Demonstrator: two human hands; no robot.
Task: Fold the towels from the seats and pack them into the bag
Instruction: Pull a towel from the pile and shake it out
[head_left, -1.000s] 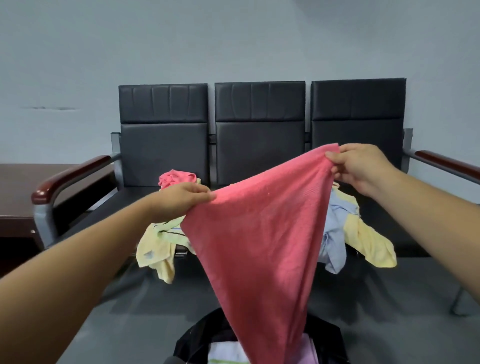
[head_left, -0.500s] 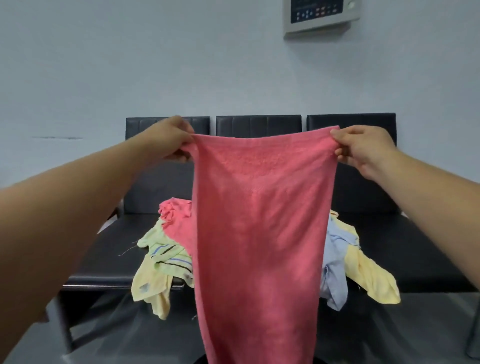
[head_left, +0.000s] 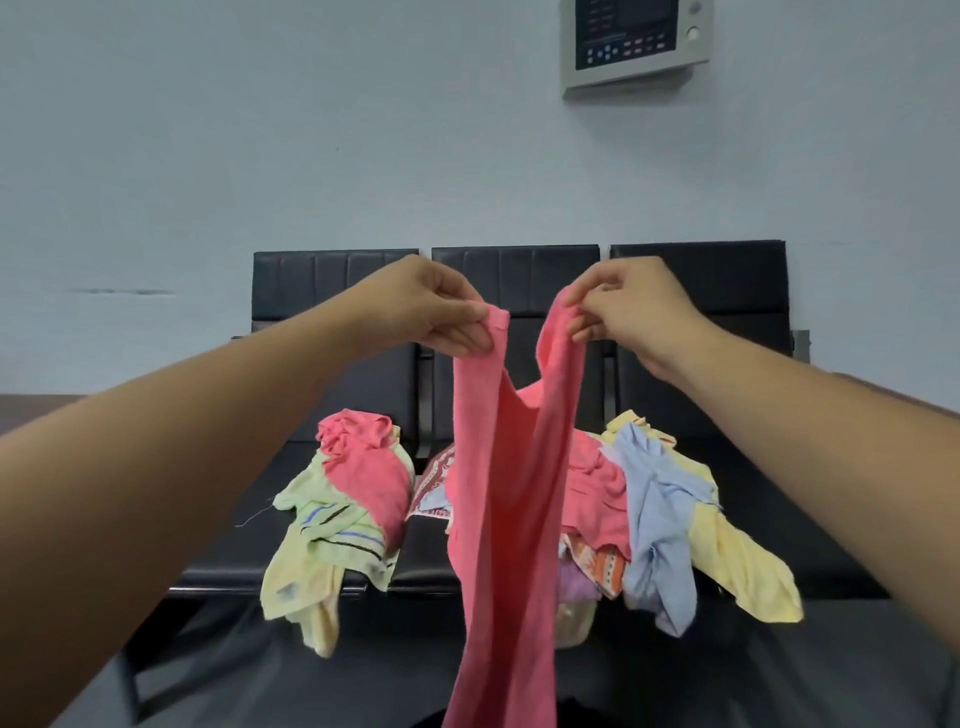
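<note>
A pink towel (head_left: 506, 519) hangs lengthwise in front of me, folding in half down its middle. My left hand (head_left: 431, 306) pinches one top corner and my right hand (head_left: 628, 312) pinches the other, the two corners a short gap apart at chest height. Behind it, on the black seats (head_left: 727, 452), lies a heap of towels: a pink one over a green striped one (head_left: 348, 499) at the left, another pink one (head_left: 597, 488), a blue one (head_left: 657, 525) and a yellow one (head_left: 743, 561) at the right. The bag is hidden below the hanging towel.
The three-seat black bench stands against a pale wall (head_left: 311, 156). A grey control panel (head_left: 634, 44) is mounted on the wall above. Grey floor (head_left: 831, 675) lies in front of the bench.
My hands have come together, bringing the pink towel's two top corners close, so the spread towel now folds lengthwise. The view has tilted further upward.
</note>
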